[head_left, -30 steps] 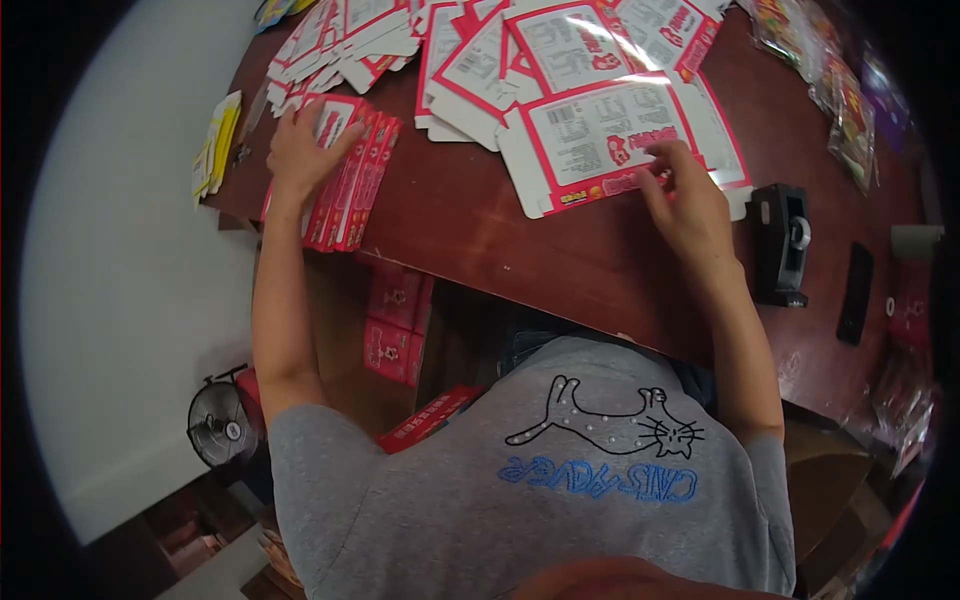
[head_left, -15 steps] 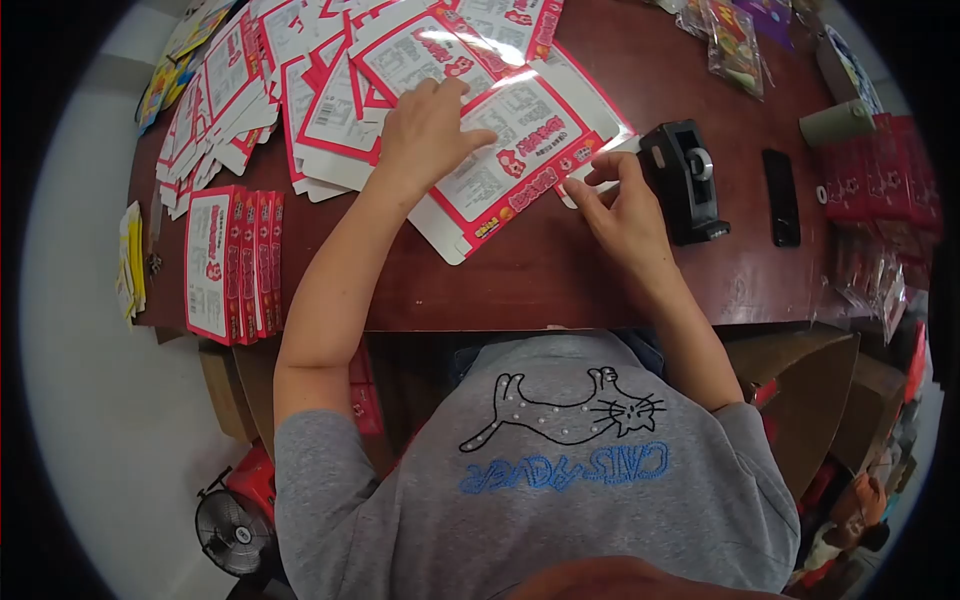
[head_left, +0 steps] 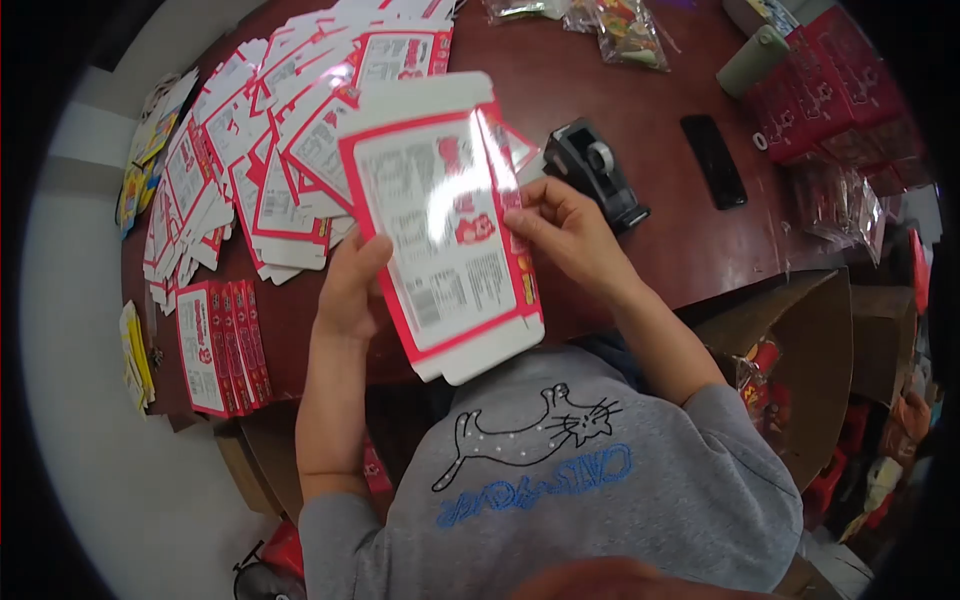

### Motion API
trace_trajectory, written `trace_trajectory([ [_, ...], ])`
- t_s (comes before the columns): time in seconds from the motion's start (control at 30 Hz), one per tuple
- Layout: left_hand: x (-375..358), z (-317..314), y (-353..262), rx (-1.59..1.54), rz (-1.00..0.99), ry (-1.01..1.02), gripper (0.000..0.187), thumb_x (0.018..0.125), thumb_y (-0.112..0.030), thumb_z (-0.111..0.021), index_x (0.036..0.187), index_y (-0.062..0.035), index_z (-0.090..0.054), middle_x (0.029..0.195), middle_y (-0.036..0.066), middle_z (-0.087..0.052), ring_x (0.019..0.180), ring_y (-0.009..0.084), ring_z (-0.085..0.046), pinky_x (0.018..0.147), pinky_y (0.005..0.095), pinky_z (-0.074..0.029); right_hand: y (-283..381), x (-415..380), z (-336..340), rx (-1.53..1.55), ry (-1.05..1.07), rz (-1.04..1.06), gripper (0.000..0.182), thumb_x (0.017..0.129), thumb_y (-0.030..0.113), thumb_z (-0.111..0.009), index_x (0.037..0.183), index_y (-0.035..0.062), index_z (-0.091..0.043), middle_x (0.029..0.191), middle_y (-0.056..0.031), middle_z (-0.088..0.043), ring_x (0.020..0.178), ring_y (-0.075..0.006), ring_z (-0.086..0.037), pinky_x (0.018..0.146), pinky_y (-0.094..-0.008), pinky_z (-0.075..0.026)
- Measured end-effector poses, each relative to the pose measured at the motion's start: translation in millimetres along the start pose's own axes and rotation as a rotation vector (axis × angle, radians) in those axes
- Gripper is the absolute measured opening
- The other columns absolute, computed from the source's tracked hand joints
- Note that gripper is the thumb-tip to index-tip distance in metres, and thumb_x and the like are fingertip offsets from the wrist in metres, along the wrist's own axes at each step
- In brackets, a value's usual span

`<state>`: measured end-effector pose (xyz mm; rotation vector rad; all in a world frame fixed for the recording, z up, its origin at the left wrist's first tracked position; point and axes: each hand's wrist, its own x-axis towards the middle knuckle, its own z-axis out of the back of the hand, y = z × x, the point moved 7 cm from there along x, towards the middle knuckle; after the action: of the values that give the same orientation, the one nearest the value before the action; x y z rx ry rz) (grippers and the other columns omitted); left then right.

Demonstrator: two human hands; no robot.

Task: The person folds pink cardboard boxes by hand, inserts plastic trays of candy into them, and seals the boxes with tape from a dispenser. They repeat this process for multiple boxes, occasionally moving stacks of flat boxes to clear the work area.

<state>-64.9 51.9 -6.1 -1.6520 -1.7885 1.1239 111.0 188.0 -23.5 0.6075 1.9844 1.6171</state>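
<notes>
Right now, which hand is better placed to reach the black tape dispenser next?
Probably the right hand: it pinches the flat carton along the edge nearest the tape dispenser. The left hand holds the opposite edge, farther off, with the carton in between.

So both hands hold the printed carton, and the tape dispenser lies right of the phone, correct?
The side is wrong: the head view shows the tape dispenser left of the phone. The left hand and right hand do hold the printed carton.
</notes>
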Motion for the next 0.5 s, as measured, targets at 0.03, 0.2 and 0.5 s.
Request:
trace_trajectory([
  [0.03,-4.9,-4.1,1.4,-0.073,-0.024,0.024,0.072,0.088,-0.027,-0.075,0.143,0.0051,-0.042,0.133,0.019,-0.062,0.117,0.0269,-0.065,0.1,0.0399,-0.053,-0.1,-2.2,1.8,0.023,0.054,-0.054,0.017,0.099,0.014,-0.067,0.109,0.0015,-0.06,0.1,-0.0019,-0.069,0.089,-0.0059,-0.064,0.08,-0.0224,-0.052],
  [0.2,-11.5,-35.6,16.0,-0.113,-0.144,-0.001,0.077,0.083,-0.027,-0.08,0.144,0.0036,-0.044,0.136,0.018,-0.06,0.12,0.028,-0.063,0.1,0.0394,-0.053,19.7,-22.3,10.1,0.065,0.066,-0.056,0.022,0.098,0.014,-0.068,0.115,0.0008,-0.062,0.102,-0.0036,-0.07,0.091,-0.0072,-0.064,0.078,-0.0234,-0.053],
  [0.5,-29.9,-43.8,51.3,0.481,-0.321,-0.435,0.044,0.096,-0.026,-0.073,0.123,0.0041,-0.057,0.124,0.016,-0.066,0.108,0.0156,-0.065,0.089,0.0304,-0.054,16.3,-63.8,8.7,-0.174,-0.083,-0.012,0.037,0.092,0.014,-0.075,0.12,-0.0033,-0.059,0.107,-0.0111,-0.071,0.097,-0.0142,-0.069,0.08,-0.0275,-0.059],
])
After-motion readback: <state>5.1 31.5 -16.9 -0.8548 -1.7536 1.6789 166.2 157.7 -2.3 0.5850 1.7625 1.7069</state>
